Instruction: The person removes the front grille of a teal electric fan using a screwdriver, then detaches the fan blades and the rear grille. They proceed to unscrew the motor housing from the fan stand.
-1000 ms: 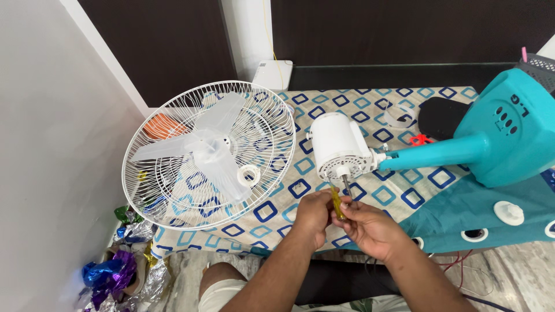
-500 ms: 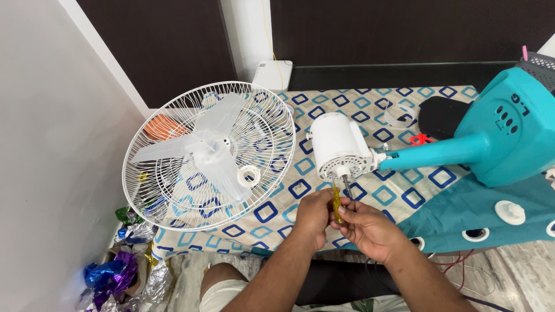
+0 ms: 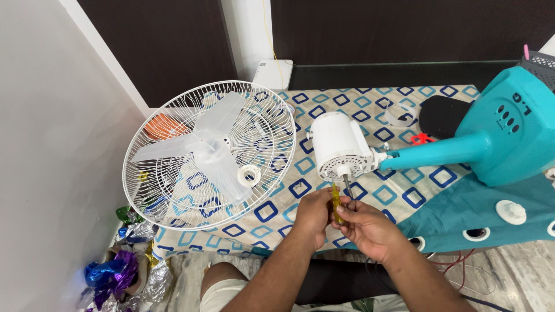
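Yellow-handled screwdriver sits pinched between both hands, just below the white motor and its shaft. The left hand wraps the handle closed; the right hand closes on its lower end, fingertips touching the left. Compared with a second ago, almost nothing has shifted: hands, tool and motor keep their places, so the work is holding at the motor's face. Left of the motor lies the fan guard with blades, near the wall; right of it, the teal stand crowds the cloth edge.
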